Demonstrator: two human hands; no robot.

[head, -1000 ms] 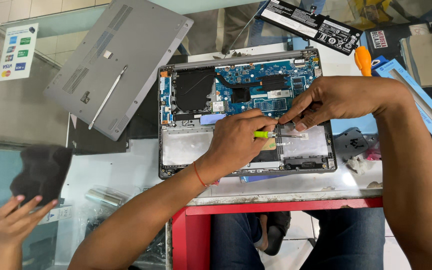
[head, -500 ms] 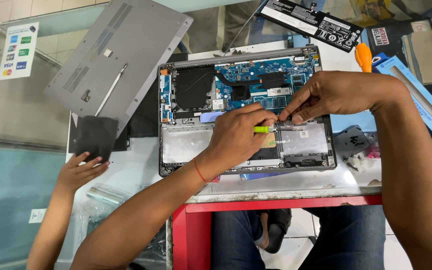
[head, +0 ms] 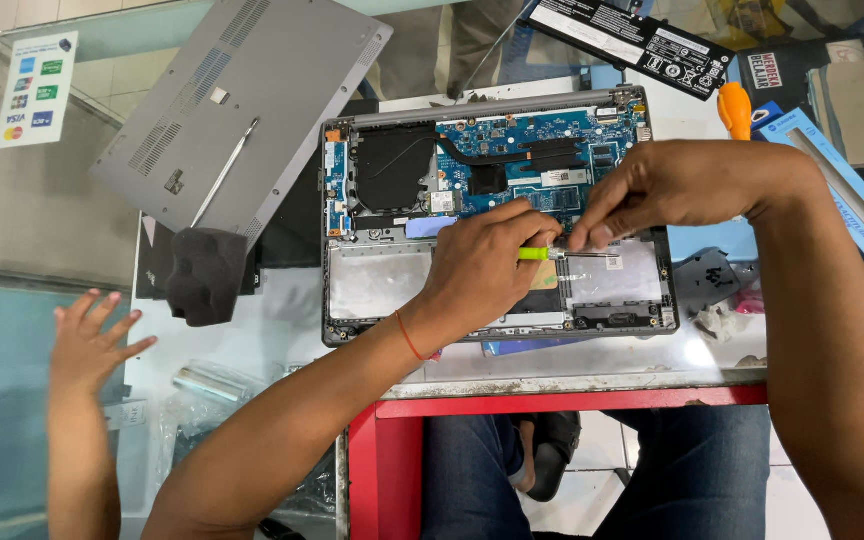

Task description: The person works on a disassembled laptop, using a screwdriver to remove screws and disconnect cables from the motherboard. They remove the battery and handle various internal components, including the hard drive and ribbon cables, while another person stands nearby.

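Green-handled screwdriver [head: 535, 253] sits pinched in the left hand [head: 482, 265], its tip steadied by the right hand's [head: 672, 190] pressed-together fingertips over the opened laptop [head: 497, 215] lying base-up on the glass table [head: 572, 360].

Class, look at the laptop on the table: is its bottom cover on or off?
Off. The laptop lies with circuit board, fan and empty battery bay exposed, and the grey cover rests apart at its left.

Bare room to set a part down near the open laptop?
Free: white top between the black foam block and open laptop, and front strip by the red frame. Crowded: right of the laptop, and where left hand and right hand work.
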